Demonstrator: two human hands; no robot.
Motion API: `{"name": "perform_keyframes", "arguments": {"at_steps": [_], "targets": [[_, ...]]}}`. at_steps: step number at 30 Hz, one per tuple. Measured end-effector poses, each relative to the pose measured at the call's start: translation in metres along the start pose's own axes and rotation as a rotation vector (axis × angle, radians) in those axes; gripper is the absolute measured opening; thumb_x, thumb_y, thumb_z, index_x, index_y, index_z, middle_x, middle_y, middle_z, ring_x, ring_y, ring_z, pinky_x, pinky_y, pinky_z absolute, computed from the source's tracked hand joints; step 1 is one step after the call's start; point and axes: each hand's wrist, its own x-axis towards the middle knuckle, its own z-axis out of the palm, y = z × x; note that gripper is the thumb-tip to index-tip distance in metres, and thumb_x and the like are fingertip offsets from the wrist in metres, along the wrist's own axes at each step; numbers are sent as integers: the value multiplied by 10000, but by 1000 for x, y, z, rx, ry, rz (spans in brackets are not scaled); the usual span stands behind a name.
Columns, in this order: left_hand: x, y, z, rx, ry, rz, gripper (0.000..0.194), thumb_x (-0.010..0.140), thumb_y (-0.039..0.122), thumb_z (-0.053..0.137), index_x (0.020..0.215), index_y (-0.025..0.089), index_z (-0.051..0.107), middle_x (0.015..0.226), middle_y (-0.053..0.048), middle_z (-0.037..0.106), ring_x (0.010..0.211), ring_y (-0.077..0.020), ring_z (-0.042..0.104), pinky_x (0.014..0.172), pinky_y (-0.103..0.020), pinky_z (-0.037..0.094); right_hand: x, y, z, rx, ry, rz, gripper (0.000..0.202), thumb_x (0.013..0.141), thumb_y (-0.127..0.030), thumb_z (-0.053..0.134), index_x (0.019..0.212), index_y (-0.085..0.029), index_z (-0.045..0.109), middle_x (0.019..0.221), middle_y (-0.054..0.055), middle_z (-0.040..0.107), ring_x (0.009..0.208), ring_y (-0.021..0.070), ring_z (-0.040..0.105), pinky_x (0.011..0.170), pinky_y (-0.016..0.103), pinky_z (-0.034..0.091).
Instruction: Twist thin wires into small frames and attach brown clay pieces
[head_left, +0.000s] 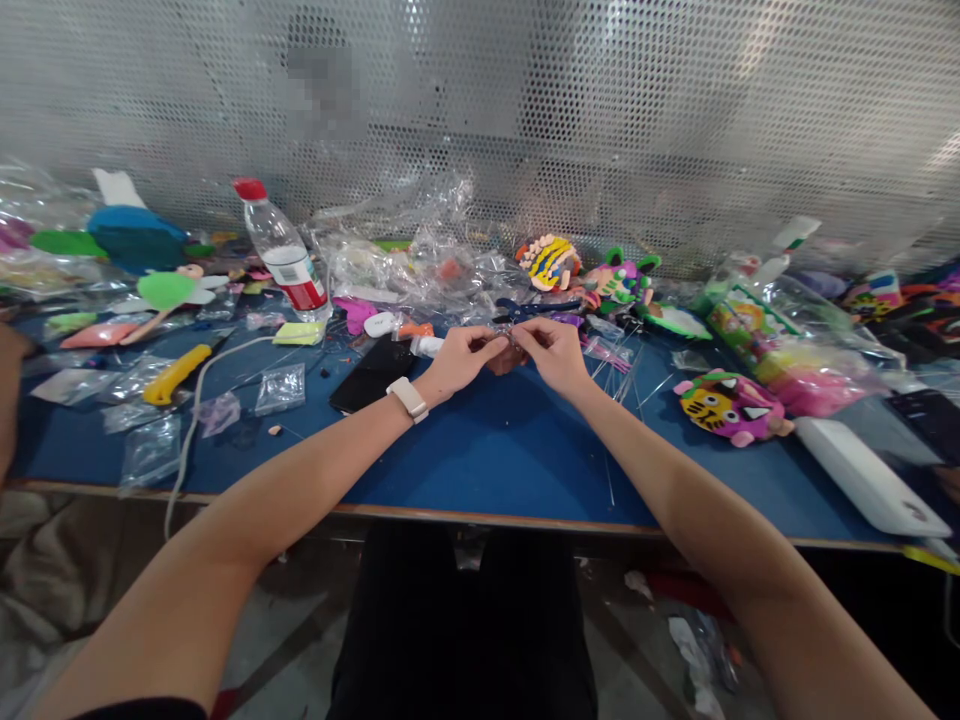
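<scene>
My left hand and my right hand meet over the middle of the blue table. Thumb and fingers of both are pinched on a small brown lump, which looks like modelling clay, perhaps in clear wrap; the fingers hide much of it. A white band sits on my left wrist. Close to the left hand lie a black phone, a small white tube and an orange piece. Behind the hands are dark-handled pliers or scissors, and thin clear sticks lie by the right hand.
A red-capped water bottle leans at the back left. Crumpled clear bags line the perforated metal wall. Coloured clay animals and a white power bank lie right. A yellow-handled knife and white cable lie left.
</scene>
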Motion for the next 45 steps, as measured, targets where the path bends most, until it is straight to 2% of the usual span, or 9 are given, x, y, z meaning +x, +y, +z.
{"name": "perform_keyframes", "arguments": {"at_steps": [5,10,17,23,28,37,45], "targets": [[0,-1,-1,-13,9,-7,543,956,667,789,736,180,695,705,-42,706,675,-150,633,663,-304,517,-1,-1,1,-21,8,2,510,894,-744,818,871,-234,808,859,57,808,666,194,702,575,352,618],[0,0,2,-83,19,-51,497,927,657,825,861,169,756,791,-60,766,710,-156,677,698,-308,564,-2,-2,2,-33,24,-5,475,903,-706,824,873,-232,824,885,68,818,705,210,730,599,362,634],[0,-4,1,-130,5,-101,475,907,635,856,884,170,767,785,-68,776,716,-166,704,702,-321,596,-4,-2,3,-28,20,-14,363,913,-595,834,902,-233,856,937,69,838,720,197,736,595,349,628],[1,0,3,-150,53,-88,482,904,652,854,863,183,755,770,-60,757,714,-170,691,702,-333,590,-2,1,0,62,5,16,392,898,-646,830,934,-257,863,879,45,818,691,199,724,580,364,634],[1,1,3,-155,72,-101,470,923,647,833,848,190,751,751,-51,736,681,-158,644,657,-322,556,-1,1,-1,22,9,14,380,879,-630,852,969,-260,857,911,49,835,710,214,742,658,412,674],[0,-3,1,-152,20,-128,467,908,613,854,855,155,781,786,-69,760,727,-164,690,739,-345,591,-3,0,-2,-16,4,-80,269,943,-510,822,977,-244,854,979,76,841,833,244,794,782,437,686],[0,-3,0,-207,11,-161,462,880,611,882,853,159,793,796,-88,781,745,-174,717,762,-361,619,-4,-2,-3,-91,-31,-38,301,961,-550,802,1014,-257,849,1028,81,839,938,259,790,783,418,669]]}}
